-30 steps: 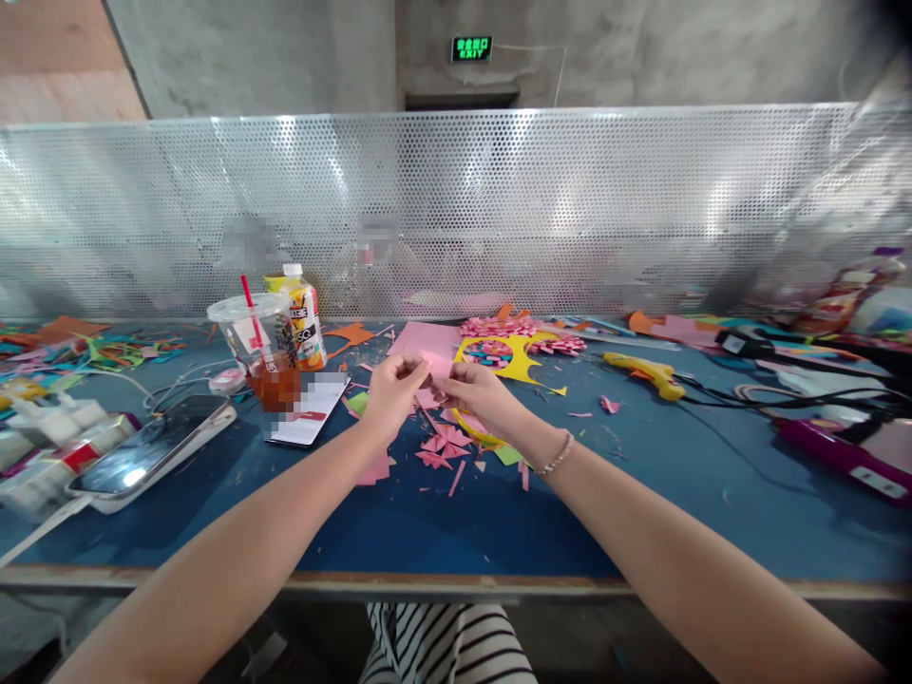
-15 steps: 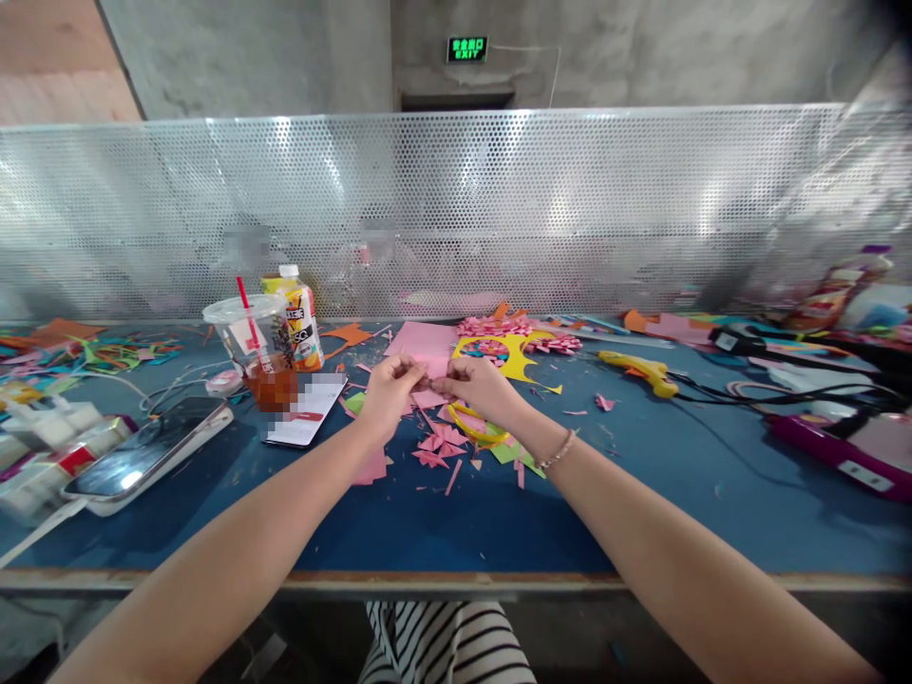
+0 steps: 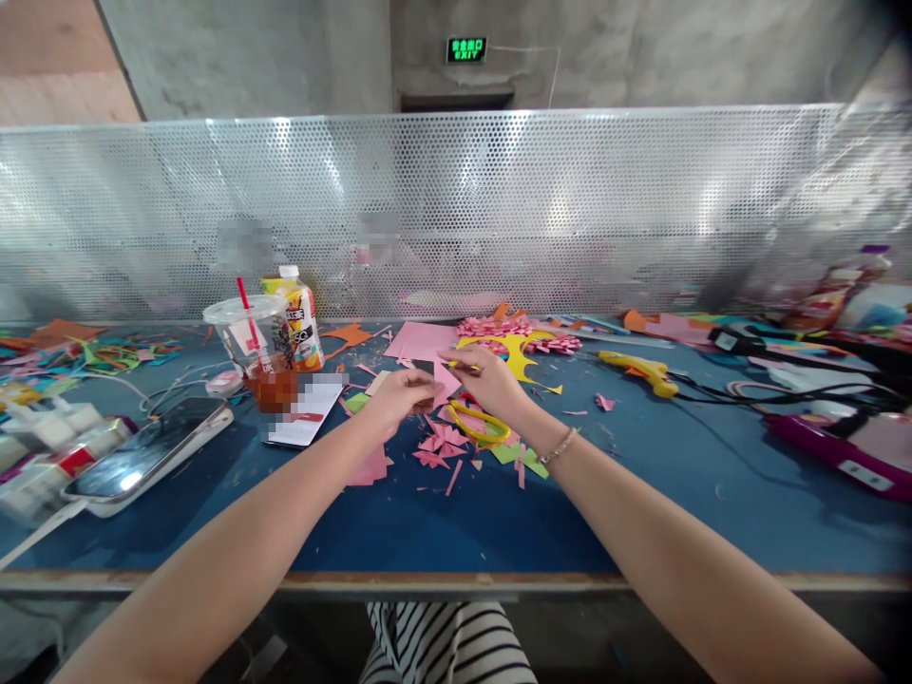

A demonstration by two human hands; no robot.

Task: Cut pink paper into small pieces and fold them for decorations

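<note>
A small folded piece of pink paper (image 3: 446, 378) is between my two hands. My left hand (image 3: 400, 397) is closed, its fingertips pinching the paper's left side. At the upper corner of the piece, the fingertips of my right hand (image 3: 491, 382) are pressed together on it. Yellow-handled scissors (image 3: 484, 435) lie just below my right hand. Folded pink paper pieces (image 3: 440, 443) are scattered in front of the hands. Beyond them lies a larger pink sheet (image 3: 419, 339). A small dark patch behind my left fingertips is too unclear to name.
On the left stand a drink cup (image 3: 267, 356) with a red straw and a bottle (image 3: 305, 332), near phones (image 3: 153, 446) and cables. Cut yellow paper (image 3: 523, 356), pink paper flowers (image 3: 562, 343) and a yellow glue gun (image 3: 641, 370) lie right. A perforated metal screen (image 3: 456, 209) backs the table.
My hands have moved slightly apart, and the right fingertips are higher. More of the pink paper piece shows between them. The things on the table stay where they were.
</note>
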